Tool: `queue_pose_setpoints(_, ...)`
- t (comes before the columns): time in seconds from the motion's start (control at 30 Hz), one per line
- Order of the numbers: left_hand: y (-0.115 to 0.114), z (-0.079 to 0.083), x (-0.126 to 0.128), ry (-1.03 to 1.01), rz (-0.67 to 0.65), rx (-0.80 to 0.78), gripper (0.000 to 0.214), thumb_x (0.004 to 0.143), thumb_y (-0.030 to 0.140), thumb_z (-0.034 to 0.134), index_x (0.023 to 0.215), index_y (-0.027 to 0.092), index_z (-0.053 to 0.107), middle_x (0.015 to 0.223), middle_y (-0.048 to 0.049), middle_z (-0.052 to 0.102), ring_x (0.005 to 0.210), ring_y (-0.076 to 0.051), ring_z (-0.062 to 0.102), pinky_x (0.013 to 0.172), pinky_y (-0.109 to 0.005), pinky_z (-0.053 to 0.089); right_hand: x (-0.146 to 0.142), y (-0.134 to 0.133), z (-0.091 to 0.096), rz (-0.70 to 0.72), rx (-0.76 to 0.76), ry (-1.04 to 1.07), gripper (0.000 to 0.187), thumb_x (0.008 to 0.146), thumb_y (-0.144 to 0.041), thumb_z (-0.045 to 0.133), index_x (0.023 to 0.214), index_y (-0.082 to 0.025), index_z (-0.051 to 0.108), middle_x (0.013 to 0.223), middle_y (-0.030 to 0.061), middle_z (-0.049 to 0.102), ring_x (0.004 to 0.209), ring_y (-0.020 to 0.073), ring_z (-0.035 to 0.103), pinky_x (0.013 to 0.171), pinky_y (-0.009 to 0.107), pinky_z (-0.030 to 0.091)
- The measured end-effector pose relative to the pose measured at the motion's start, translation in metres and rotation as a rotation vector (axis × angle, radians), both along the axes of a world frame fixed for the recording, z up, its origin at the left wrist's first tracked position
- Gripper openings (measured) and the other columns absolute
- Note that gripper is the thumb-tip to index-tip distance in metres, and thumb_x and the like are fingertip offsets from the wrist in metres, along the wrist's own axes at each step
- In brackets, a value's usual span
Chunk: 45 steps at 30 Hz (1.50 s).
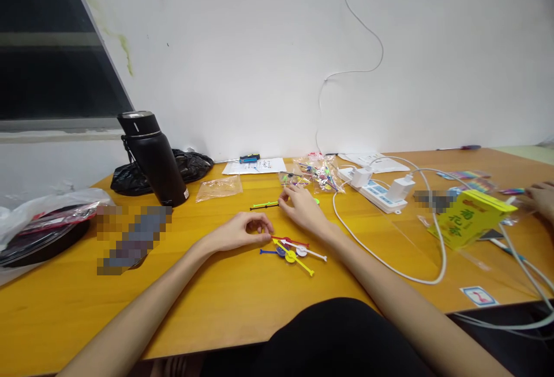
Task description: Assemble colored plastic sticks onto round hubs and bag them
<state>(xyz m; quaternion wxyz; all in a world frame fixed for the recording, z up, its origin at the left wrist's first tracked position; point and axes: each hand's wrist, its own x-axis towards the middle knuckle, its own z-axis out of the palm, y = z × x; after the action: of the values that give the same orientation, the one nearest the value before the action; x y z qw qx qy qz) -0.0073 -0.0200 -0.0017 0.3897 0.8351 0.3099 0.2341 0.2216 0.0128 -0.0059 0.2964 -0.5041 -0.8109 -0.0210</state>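
Several plastic arrow spinners lie on the wooden table [208,308] before me. A yellow spinner [291,256], a white spinner [302,250], a blue spinner [269,252] and a red spinner [303,244] overlap in a small heap. My left hand [238,231] is curled beside this heap, thumb and forefinger closed at the red spinner's left end. Farther off, my right hand [300,206] bends its fingers down over a black spinner [262,207] and a green spinner [264,204]. The fingers hide their middles; the black one appears pinched.
Behind my hands lie clear bags of spinners [318,172], a screwdriver [249,159] and paper. A black bottle [156,160] stands left. On the right are a power strip [381,195], looping white cables, a yellow box [470,218] and another person's hand [543,198].
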Motion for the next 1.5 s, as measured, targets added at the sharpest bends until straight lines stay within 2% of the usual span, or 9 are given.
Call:
queue_pose_setpoints(0.27,-0.001,-0.001,0.005,-0.102,0.056,-0.064,0.027,0.089,0.044,0.064,0.097,0.019,0.072,0.085,-0.0047,0.070,0.076,-0.017,0.060,0.068,-0.027,0.044,-0.002,0.000,0.002,0.079,-0.109,0.132,0.019,0.098,-0.025,0.052,0.084,-0.019,0.063,0.088,0.0052,0.069,0.084,0.0189,0.061,0.075,0.029,0.043)
queue_pose_setpoints(0.47,0.015,-0.002,-0.003,-0.296,0.313,0.051,0.026,0.090,0.044,0.064,0.096,0.020,0.071,0.096,-0.0073,0.073,0.087,-0.021,0.064,0.074,-0.029,0.046,-0.008,-0.008,0.007,0.349,-0.410,0.377,0.032,0.102,-0.041,0.046,0.096,-0.019,0.067,0.084,0.0038,0.071,0.072,0.0160,0.063,0.068,0.027,0.047)
queue_pose_setpoints(0.6,0.024,-0.004,-0.008,-0.401,0.407,0.025,0.028,0.087,0.045,0.068,0.096,0.019,0.068,0.092,-0.0061,0.071,0.086,-0.020,0.065,0.076,-0.029,0.047,-0.013,-0.012,0.008,0.524,-0.681,0.594,0.035,0.098,-0.049,0.054,0.113,-0.019,0.064,0.078,0.0026,0.070,0.067,0.0145,0.064,0.067,0.028,0.051)
queue_pose_setpoints(0.7,0.025,-0.002,-0.008,-0.494,0.391,-0.040,0.030,0.085,0.045,0.070,0.099,0.019,0.066,0.092,-0.0051,0.069,0.087,-0.020,0.065,0.077,-0.030,0.049,-0.016,-0.013,0.009,0.611,-0.805,0.704,0.038,0.093,-0.049,0.062,0.118,-0.020,0.062,0.076,0.0013,0.070,0.067,0.0135,0.063,0.071,0.028,0.051)
queue_pose_setpoints(0.8,0.022,0.001,-0.005,-0.581,0.354,-0.062,0.032,0.085,0.042,0.072,0.109,0.022,0.065,0.113,-0.0068,0.068,0.104,-0.021,0.064,0.090,-0.032,0.049,-0.020,-0.015,0.011,0.662,-0.889,0.806,0.036,0.091,-0.049,0.067,0.115,-0.022,0.060,0.079,0.0012,0.072,0.067,0.0125,0.061,0.073,0.028,0.049)
queue_pose_setpoints(0.93,0.013,0.001,0.000,-0.486,0.196,-0.184,0.035,0.088,0.041,0.071,0.116,0.022,0.068,0.117,-0.0091,0.069,0.109,-0.022,0.063,0.100,-0.036,0.046,-0.025,-0.020,0.013,0.713,-0.964,1.021,0.038,0.087,-0.046,0.074,0.113,-0.023,0.058,0.082,0.0010,0.071,0.070,0.0126,0.062,0.073,0.027,0.048)
queue_pose_setpoints(1.1,0.007,-0.004,0.008,-0.577,0.083,-0.365,0.028,0.091,0.043,0.068,0.105,0.019,0.064,0.085,-0.0031,0.069,0.081,-0.017,0.066,0.087,-0.034,0.049,-0.030,-0.026,0.011,0.779,-1.070,1.147,0.040,0.085,-0.041,0.077,0.114,-0.023,0.057,0.082,0.0008,0.068,0.072,0.0119,0.061,0.071,0.025,0.046)
queue_pose_setpoints(1.3,0.010,-0.006,0.009,-0.626,0.114,-0.344,0.024,0.093,0.040,0.066,0.102,0.021,0.055,0.072,0.0014,0.064,0.069,-0.012,0.060,0.062,-0.022,0.037,-0.035,-0.025,0.007,0.836,-1.104,1.254,0.035,0.088,-0.033,0.076,0.115,-0.023,0.057,0.079,-0.0017,0.065,0.072,0.0101,0.059,0.072,0.022,0.045)
queue_pose_setpoints(1.5,0.011,-0.008,0.007,-0.633,0.069,-0.453,0.023,0.093,0.041,0.065,0.100,0.020,0.059,0.079,-0.0001,0.059,0.072,-0.012,0.056,0.067,-0.025,0.040,-0.039,-0.028,0.011,0.871,-1.243,1.373,0.020,0.093,-0.034,0.068,0.103,-0.020,0.058,0.076,-0.0027,0.056,0.066,0.0088,0.050,0.067,0.021,0.042)
